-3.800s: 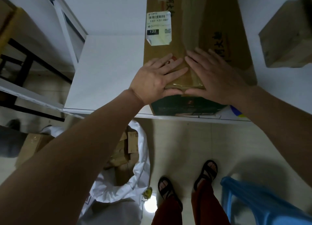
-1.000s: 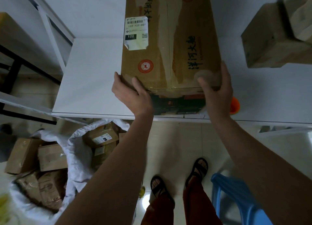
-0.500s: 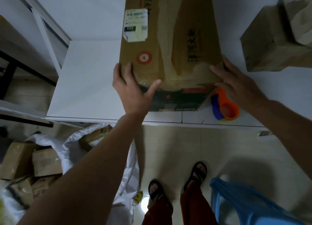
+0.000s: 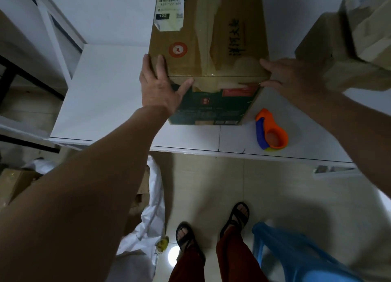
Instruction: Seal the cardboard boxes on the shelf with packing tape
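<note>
A long brown cardboard box (image 4: pixel 209 38) with a white shipping label lies on the white shelf (image 4: pixel 101 91), its dark green end facing me. Clear tape runs along its top seam. My left hand (image 4: pixel 157 87) rests on the near left corner, fingers flat on top and thumb spread across the front edge. My right hand (image 4: pixel 292 78) touches the near right corner with straight fingers. An orange and blue tape dispenser (image 4: pixel 271 133) sits on the shelf to the right of the box, with neither hand on it.
Two more cardboard boxes (image 4: pixel 342 55) are stacked at the right of the shelf. Below on the floor are a white sack (image 4: pixel 146 228) holding boxes, a blue plastic stool (image 4: pixel 296 254) and my sandalled feet.
Both hands left the middle of the box top and went to its near corners. The box slid a little farther back on the shelf, uncovering the tape dispenser.
</note>
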Action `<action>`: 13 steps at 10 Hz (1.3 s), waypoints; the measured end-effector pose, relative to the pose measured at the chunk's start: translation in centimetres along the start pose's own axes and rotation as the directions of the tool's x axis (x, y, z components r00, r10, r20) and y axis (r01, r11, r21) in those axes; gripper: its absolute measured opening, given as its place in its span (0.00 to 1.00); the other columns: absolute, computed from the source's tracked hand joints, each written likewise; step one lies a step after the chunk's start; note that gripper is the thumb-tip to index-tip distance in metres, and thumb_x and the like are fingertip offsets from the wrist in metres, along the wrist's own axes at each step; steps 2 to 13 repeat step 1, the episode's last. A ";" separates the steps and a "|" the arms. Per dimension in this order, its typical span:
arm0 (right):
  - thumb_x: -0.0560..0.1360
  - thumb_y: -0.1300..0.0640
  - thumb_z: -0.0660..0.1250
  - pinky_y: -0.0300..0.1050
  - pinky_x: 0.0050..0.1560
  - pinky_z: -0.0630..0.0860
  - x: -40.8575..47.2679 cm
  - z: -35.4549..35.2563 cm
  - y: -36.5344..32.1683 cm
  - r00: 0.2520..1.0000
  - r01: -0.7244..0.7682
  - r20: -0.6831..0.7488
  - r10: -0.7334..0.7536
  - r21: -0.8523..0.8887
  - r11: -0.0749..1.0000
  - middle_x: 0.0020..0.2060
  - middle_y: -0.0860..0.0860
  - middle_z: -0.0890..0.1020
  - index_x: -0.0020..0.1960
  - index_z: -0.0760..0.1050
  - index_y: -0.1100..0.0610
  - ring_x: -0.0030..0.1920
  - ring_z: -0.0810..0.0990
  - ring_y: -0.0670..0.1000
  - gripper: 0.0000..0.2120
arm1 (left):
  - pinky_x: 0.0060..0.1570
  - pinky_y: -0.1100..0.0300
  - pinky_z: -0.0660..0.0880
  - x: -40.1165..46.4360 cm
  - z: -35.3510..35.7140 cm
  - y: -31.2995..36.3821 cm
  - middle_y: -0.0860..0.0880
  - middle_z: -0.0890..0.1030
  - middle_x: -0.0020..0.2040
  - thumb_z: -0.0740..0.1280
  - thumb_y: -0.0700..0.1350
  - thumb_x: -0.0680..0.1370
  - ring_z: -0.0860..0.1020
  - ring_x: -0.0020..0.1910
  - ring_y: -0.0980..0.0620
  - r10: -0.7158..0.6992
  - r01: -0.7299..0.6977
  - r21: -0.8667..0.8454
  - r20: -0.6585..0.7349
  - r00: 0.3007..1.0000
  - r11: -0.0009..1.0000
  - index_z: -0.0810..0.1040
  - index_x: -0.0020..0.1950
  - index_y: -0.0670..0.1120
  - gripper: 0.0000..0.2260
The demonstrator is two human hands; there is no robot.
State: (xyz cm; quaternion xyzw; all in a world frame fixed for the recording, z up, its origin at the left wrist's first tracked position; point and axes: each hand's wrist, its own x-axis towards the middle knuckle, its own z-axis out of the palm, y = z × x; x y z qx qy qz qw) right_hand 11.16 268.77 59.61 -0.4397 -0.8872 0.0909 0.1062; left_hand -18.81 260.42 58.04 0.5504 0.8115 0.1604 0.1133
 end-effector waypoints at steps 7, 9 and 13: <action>0.78 0.60 0.63 0.56 0.63 0.67 -1.3 -0.3 -2.7 0.977 -0.214 0.016 0.214 0.029 0.976 0.67 0.63 0.69 0.74 0.61 0.58 0.66 0.68 0.62 0.25 | 0.73 0.39 0.43 -1.7 -1.6 0.5 0.42 0.42 0.79 0.60 0.67 0.75 0.41 0.76 0.34 -0.003 0.006 0.221 -0.015 1.000 0.975 0.49 0.78 0.51 0.39; 0.78 0.60 0.63 0.56 0.63 0.67 -1.3 -0.3 -2.7 0.977 -0.214 0.016 0.214 0.029 0.976 0.67 0.63 0.69 0.74 0.61 0.58 0.66 0.68 0.62 0.25 | 0.73 0.39 0.43 -1.7 -1.6 0.5 0.42 0.42 0.79 0.60 0.67 0.75 0.41 0.76 0.34 -0.003 0.006 0.221 -0.015 1.000 0.975 0.49 0.78 0.51 0.39; 0.78 0.60 0.63 0.56 0.63 0.67 -1.3 -0.3 -2.7 0.977 -0.214 0.016 0.214 0.029 0.976 0.67 0.63 0.69 0.74 0.61 0.58 0.66 0.68 0.62 0.25 | 0.73 0.39 0.43 -1.7 -1.6 0.5 0.42 0.42 0.79 0.60 0.67 0.75 0.41 0.76 0.34 -0.003 0.006 0.221 -0.015 1.000 0.975 0.49 0.78 0.51 0.39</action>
